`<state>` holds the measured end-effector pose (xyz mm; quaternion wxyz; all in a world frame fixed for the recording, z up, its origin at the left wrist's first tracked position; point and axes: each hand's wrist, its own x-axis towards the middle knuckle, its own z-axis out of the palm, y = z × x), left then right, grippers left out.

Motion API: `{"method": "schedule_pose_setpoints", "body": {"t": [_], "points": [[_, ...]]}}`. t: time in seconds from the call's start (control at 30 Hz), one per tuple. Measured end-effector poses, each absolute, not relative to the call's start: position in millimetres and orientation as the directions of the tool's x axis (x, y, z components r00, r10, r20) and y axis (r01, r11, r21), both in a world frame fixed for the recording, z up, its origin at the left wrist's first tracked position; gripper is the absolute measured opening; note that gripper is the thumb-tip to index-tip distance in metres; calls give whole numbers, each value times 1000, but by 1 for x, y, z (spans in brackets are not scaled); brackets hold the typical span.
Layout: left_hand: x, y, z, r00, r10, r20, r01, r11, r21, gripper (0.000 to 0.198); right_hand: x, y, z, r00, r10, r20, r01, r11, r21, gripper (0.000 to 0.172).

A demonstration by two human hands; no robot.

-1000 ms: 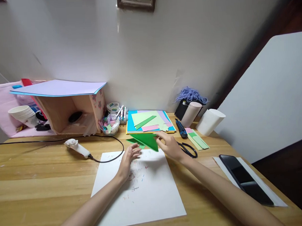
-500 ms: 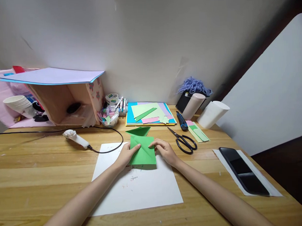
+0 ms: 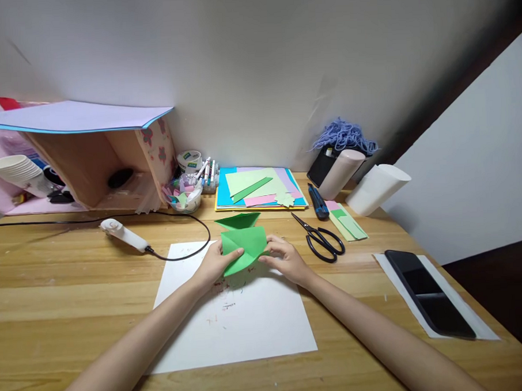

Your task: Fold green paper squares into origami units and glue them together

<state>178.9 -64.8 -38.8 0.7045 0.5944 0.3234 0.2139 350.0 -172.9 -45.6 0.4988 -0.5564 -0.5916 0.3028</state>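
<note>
A creased square of green paper (image 3: 246, 242) is held between my two hands, its lower edge curving upward. My left hand (image 3: 214, 262) grips its left side, thumb on top and fingers underneath. At the right edge, my right hand (image 3: 285, 260) pinches the paper between thumb and fingers. Just behind lies a folded green paper piece (image 3: 238, 220), partly covered by the square. Beneath the hands a white sheet (image 3: 232, 335) with small pen marks lies on the wooden table (image 3: 76, 319).
Scissors (image 3: 321, 239), a utility knife (image 3: 318, 202) and paper strips (image 3: 347, 223) lie to the right, with a phone (image 3: 427, 292) beyond. Stacked coloured paper (image 3: 261, 190) is at the back. On the left are a corded white glue gun (image 3: 123, 235) and an open box (image 3: 95, 168).
The green square has gone from lying flat to bending, its lower right edge curling up. My right hand has shifted slightly, its thumb now lower at the paper's edge. The view has moved a little.
</note>
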Motion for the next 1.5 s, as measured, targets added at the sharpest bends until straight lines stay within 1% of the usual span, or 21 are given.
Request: {"method": "schedule_pose_setpoints", "body": {"t": [0.17, 0.27, 0.37, 0.5, 0.57, 0.6, 0.67, 0.73, 0.8, 0.83, 0.93, 0.97, 1.03, 1.1, 1.2, 1.27, 1.5], "points": [[178, -63, -38, 749, 643, -158, 99, 127, 987, 38, 347, -173, -47, 224, 945, 240, 331, 158, -930, 22], [177, -66, -33, 826, 529, -193, 136, 146, 980, 34, 344, -172, -48, 262, 938, 229, 270, 157, -950, 26], [177, -70, -29, 870, 437, -226, 160, 183, 970, 34, 343, -172, -51, 309, 935, 173, 185, 119, -975, 27], [178, -68, -31, 858, 464, -220, 88, 290, 953, 42, 343, -172, -54, 412, 900, 140, 171, 75, -982, 31], [177, -66, -33, 842, 497, -209, 30, 344, 939, 54, 344, -172, -54, 450, 883, 135, 183, 56, -981, 32], [177, -66, -33, 831, 519, -201, 12, 345, 939, 58, 344, -172, -54, 457, 879, 134, 191, 50, -980, 32], [178, -66, -34, 792, 586, -173, 20, 258, 966, 54, 344, -173, -55, 456, 879, 140, 214, 44, -976, 32], [179, -69, -35, 736, 665, -127, 74, 108, 991, 50, 344, -173, -55, 455, 878, 149, 233, 44, -971, 32], [181, -73, -37, 696, 712, -90, 133, -5, 991, 44, 343, -174, -55, 453, 879, 145, 229, 42, -972, 30], [182, -74, -38, 688, 721, -80, 152, -36, 988, 40, 343, -174, -55, 449, 883, 139, 216, 44, -975, 29], [183, -76, -41, 679, 733, -53, 174, -90, 981, 33, 343, -172, -54, 438, 891, 120, 129, 70, -989, 24], [183, -76, -42, 677, 735, -42, 175, -105, 979, 32, 344, -171, -54, 440, 891, 111, 87, 80, -993, 26], [183, -76, -43, 674, 738, -22, 173, -129, 976, 30, 346, -169, -54, 439, 896, 73, 0, 81, -997, 35], [183, -76, -43, 677, 736, -7, 174, -151, 973, 29, 348, -167, -54, 431, 902, 28, -43, 51, -998, 40], [183, -76, -42, 691, 723, 2, 180, -176, 968, 28, 350, -165, -56, 452, 892, 1, -17, 10, -1000, 32], [183, -76, -42, 699, 715, 0, 186, -181, 966, 27, 351, -165, -57, 475, 880, 2, -4, 4, -1000, 30], [182, -76, -41, 702, 711, 41, 185, -238, 953, 25, 350, -166, -52, 468, 884, -5, -36, 13, -999, 38]]}}
